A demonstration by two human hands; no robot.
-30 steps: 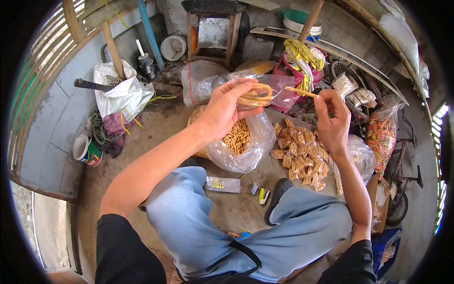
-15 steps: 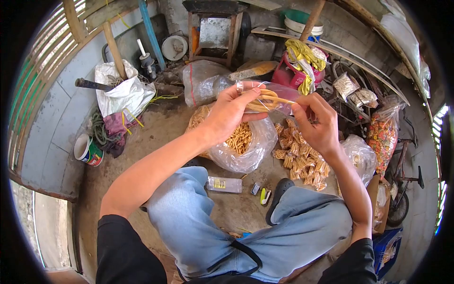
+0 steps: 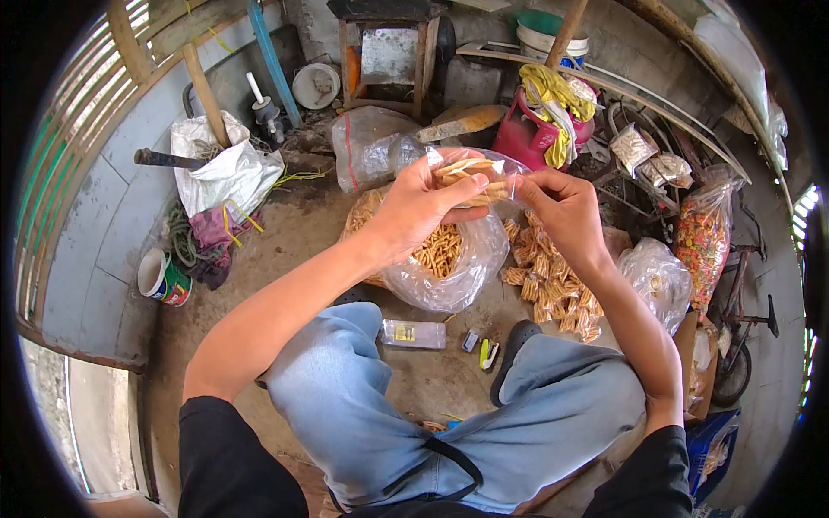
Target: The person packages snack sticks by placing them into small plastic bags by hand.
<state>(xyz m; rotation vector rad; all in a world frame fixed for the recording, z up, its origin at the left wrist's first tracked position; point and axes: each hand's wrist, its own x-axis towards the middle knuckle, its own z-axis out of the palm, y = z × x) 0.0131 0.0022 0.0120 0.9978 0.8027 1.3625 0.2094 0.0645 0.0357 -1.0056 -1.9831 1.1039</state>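
My left hand (image 3: 413, 207) is wrapped around a small clear plastic bag of snack sticks (image 3: 471, 170), its thumb pressed across the front. On the other side, my right hand (image 3: 561, 203) pinches the bag's end between thumb and fingers. Below them on the floor sits a large clear plastic sack (image 3: 471, 281) with loose snack sticks (image 3: 440, 249) inside. To its right lies a heap of packed snack bundles (image 3: 553, 285), under my right forearm.
A green and white stapler (image 3: 488, 355), a small box (image 3: 470, 341) and a clear plastic packet (image 3: 413, 335) lie before my legs. At right stand a bag of colourful snacks (image 3: 701, 246) and a bicycle (image 3: 734, 345). A paint bucket (image 3: 164, 278) stands left.
My right hand has moved left, closer to my left hand, and now grips the bag's end. The stick that protruded toward my right hand now lies within the bag.
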